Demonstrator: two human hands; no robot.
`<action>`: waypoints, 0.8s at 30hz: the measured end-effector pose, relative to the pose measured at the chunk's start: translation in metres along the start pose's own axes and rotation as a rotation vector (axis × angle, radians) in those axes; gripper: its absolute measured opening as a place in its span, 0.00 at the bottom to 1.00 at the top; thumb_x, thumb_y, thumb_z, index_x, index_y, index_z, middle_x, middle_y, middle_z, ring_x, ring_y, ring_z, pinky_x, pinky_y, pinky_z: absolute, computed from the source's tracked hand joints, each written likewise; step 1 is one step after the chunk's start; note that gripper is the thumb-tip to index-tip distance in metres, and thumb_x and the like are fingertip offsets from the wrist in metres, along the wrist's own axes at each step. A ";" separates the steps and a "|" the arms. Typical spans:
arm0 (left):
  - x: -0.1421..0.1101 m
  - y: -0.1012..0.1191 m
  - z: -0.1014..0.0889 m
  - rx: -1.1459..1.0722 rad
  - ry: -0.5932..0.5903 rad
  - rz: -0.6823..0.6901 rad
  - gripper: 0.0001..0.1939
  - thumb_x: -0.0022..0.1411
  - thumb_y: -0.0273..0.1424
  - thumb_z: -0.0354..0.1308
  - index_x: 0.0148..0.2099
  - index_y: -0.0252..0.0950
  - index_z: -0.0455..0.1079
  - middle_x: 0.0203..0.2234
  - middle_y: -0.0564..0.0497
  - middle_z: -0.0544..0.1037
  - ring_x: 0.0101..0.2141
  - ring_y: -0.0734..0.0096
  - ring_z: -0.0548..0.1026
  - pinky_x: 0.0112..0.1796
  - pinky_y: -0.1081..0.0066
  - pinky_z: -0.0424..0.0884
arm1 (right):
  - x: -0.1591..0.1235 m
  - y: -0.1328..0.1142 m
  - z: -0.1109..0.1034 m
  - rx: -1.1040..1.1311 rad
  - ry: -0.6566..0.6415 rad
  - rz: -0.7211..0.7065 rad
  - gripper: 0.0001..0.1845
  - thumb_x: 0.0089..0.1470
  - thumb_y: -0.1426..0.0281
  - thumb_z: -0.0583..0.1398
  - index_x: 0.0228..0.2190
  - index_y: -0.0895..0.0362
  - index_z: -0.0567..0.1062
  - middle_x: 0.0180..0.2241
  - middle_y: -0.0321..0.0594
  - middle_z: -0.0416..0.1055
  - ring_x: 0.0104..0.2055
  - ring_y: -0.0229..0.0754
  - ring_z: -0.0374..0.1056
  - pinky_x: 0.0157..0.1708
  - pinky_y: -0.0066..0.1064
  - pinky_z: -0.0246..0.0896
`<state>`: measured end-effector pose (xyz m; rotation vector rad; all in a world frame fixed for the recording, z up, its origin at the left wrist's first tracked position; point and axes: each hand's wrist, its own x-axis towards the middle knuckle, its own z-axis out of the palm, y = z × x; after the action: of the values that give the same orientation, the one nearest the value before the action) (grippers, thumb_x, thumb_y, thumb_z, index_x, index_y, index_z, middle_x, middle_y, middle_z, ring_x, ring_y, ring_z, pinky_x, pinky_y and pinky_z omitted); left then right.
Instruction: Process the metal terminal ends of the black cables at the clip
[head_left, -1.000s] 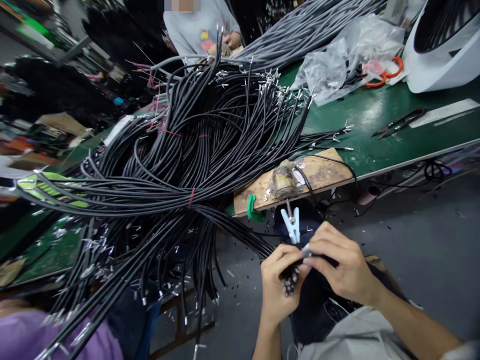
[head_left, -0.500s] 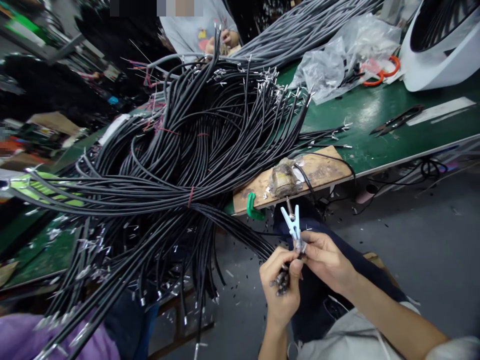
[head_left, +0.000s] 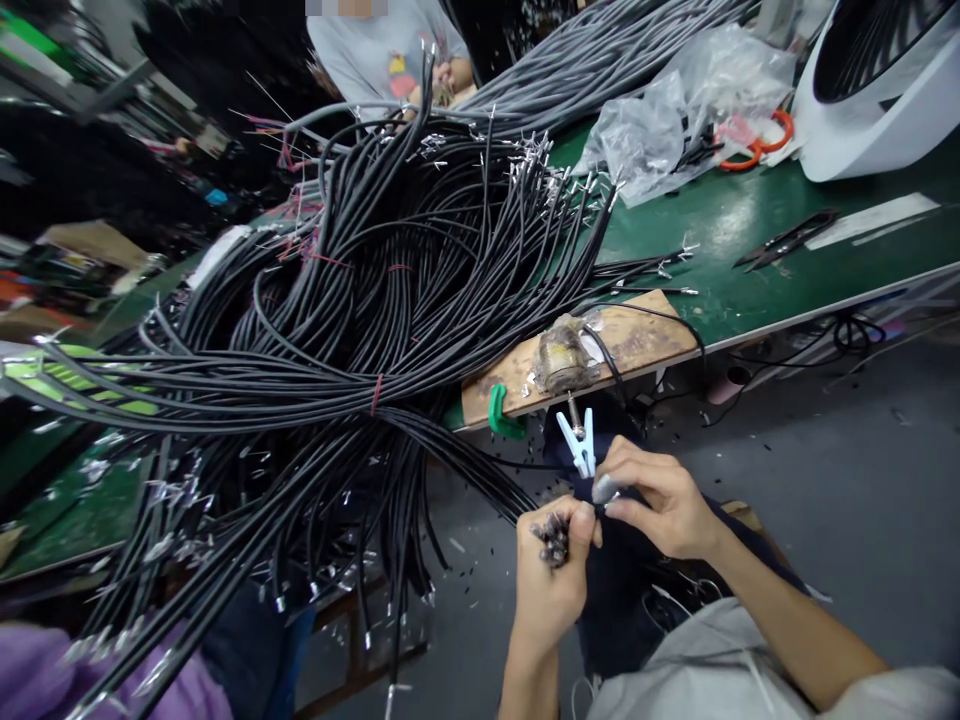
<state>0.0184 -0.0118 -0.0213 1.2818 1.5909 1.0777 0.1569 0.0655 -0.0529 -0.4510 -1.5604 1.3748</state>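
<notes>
My left hand point(head_left: 551, 575) is closed around the ends of a small bunch of black cables point(head_left: 553, 535), whose metal tips stick out above my fist. My right hand point(head_left: 660, 495) pinches a small grey piece point(head_left: 604, 489) at the end of one cable, right beside the left thumb. Both hands are just below a pale blue clothes peg point(head_left: 578, 443) that hangs from a small motor point(head_left: 561, 360) fixed on a wooden board point(head_left: 645, 340) at the bench edge. The cables run up left into a big pile of black cables point(head_left: 360, 300).
The green bench point(head_left: 750, 230) carries a plastic bag point(head_left: 675, 110), orange-handled scissors point(head_left: 757, 145), black snips point(head_left: 787, 240) and a white fan housing point(head_left: 877, 80). Grey cables point(head_left: 600, 55) lie at the back, where another person point(head_left: 390, 50) works. A purple sleeve point(head_left: 45, 680) shows at the lower left.
My right hand rose to the peg and has come slightly down and right of it. The left fist lifted a little, its cable tips now showing above it.
</notes>
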 end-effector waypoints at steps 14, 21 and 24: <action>0.002 0.000 0.014 -0.022 0.265 0.069 0.17 0.65 0.35 0.53 0.25 0.33 0.69 0.16 0.55 0.66 0.17 0.78 0.63 0.20 0.75 0.58 | -0.023 0.003 0.018 -0.244 0.271 -0.006 0.11 0.51 0.72 0.63 0.39 0.54 0.74 0.30 0.41 0.70 0.30 0.44 0.63 0.32 0.38 0.62; 0.006 0.001 -0.003 -0.017 -0.004 0.005 0.18 0.65 0.35 0.53 0.24 0.33 0.68 0.15 0.54 0.67 0.17 0.78 0.64 0.20 0.75 0.58 | -0.005 -0.008 0.006 -0.168 0.065 0.052 0.09 0.57 0.71 0.59 0.25 0.56 0.76 0.25 0.41 0.68 0.30 0.43 0.61 0.35 0.38 0.58; 0.012 0.002 -0.007 -0.004 -0.091 0.118 0.16 0.65 0.36 0.54 0.26 0.33 0.71 0.17 0.52 0.70 0.18 0.76 0.65 0.22 0.75 0.60 | -0.003 -0.006 0.004 0.247 0.012 0.294 0.17 0.53 0.60 0.62 0.20 0.58 0.73 0.21 0.38 0.63 0.26 0.39 0.59 0.28 0.33 0.55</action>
<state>0.0106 -0.0011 -0.0177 1.4166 1.4603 1.0787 0.1571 0.0597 -0.0482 -0.5494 -1.3285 1.7614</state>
